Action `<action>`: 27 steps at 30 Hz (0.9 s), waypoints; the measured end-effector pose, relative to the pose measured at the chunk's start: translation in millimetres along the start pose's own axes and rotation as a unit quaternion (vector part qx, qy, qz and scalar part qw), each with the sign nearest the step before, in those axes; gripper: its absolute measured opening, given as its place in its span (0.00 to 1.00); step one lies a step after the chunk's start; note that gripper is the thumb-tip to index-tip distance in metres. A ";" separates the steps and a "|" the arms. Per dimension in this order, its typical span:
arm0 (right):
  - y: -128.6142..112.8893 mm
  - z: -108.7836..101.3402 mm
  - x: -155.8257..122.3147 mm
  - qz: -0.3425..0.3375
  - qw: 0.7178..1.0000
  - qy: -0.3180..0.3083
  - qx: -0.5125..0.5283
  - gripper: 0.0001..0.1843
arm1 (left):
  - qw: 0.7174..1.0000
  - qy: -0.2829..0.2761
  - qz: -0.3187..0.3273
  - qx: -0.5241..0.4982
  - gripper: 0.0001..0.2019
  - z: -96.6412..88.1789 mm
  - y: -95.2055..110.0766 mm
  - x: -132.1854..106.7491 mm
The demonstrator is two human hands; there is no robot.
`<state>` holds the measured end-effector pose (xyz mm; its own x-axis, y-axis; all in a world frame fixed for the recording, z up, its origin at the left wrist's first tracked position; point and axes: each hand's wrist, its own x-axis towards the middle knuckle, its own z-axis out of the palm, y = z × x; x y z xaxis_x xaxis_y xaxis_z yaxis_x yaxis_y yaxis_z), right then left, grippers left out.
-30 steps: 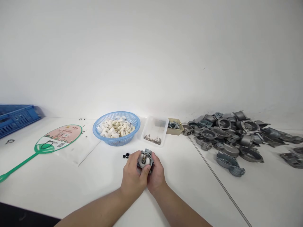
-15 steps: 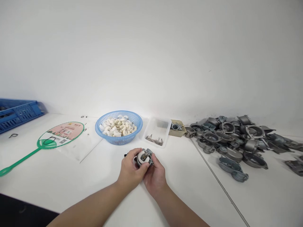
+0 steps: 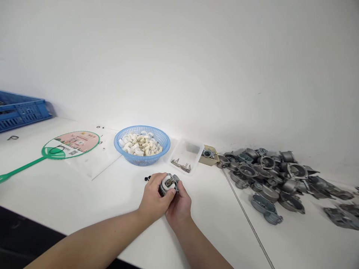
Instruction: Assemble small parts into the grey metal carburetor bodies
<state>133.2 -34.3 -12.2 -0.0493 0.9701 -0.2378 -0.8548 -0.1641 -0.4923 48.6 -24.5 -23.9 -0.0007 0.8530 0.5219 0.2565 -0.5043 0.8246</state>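
Observation:
Both hands hold a grey metal carburetor (image 3: 176, 178) in front of me, a little above the white table. A white C-shaped float (image 3: 165, 182) sits on its upward face, with brassy parts in the middle. My left hand (image 3: 153, 198) wraps its left side, the thumb pressing at the float's near edge. Under and along the right side, my right hand (image 3: 180, 207) cups the carburetor, fingers closed and partly hidden. Just beyond my left fingers lie small black parts (image 3: 147, 178).
A blue basket (image 3: 141, 161) of white floats stands ahead, beside a clear tray (image 3: 171, 166) of small metal pins and a yellowish box (image 3: 209, 161). Grey metal castings (image 3: 269, 194) are heaped right. At left lie a green-rimmed fan (image 3: 53, 152) and a blue crate (image 3: 25, 114).
The view has tilted and shifted slightly. Both hands keep the carburetor in nearly the same grip, and the left thumb has moved slightly on the float.

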 end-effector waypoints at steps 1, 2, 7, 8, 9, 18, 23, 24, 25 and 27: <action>0.0 1.0 -0.4 0.008 1.000 -0.009 0.001 0.15 | 1.000 0.000 -0.012 0.006 0.20 1.0 0.7 -0.4; 0.0 1.7 -0.8 0.015 1.000 -0.017 0.002 0.16 | 1.000 -0.001 -0.023 0.012 0.20 2.0 1.5 -0.7; 0.7 -0.4 -1.7 0.011 1.000 0.001 0.001 0.17 | 0.999 -0.010 -0.049 0.020 0.21 3.4 5.7 0.3; 0.9 -0.9 -1.9 0.010 1.000 0.003 -0.003 0.17 | 0.998 -0.009 -0.053 0.018 0.21 3.2 6.1 0.8; 1.0 -1.0 -2.1 0.010 1.000 0.001 -0.011 0.18 | 0.998 -0.007 -0.057 0.017 0.21 3.1 6.4 1.4; 5.4 6.1 -4.5 -0.024 0.995 -0.016 -0.095 0.20 | 1.000 0.023 -0.011 0.016 0.20 0.8 4.4 4.9; 4.3 7.7 -7.3 -0.004 0.995 -0.033 -0.089 0.21 | 0.998 0.027 0.060 0.024 0.21 -3.8 0.0 7.5; 4.1 7.6 -7.7 0.000 0.995 -0.036 -0.090 0.21 | 0.997 0.028 0.070 0.024 0.22 -4.5 -1.3 8.0; 3.9 7.4 -8.1 0.004 0.995 -0.039 -0.091 0.21 | 0.996 0.029 0.079 0.025 0.22 -5.0 -2.5 8.4; 4.0 7.0 -8.7 0.010 0.995 -0.037 -0.090 0.20 | 0.995 0.031 0.091 0.030 0.22 -5.4 -4.4 9.0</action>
<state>126.6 -42.2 -6.2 -0.1090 0.9756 -0.1904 -0.7466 -0.2069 -0.6322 42.3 -15.3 -21.7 -0.0086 0.7370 0.6758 0.3145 -0.6395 0.7015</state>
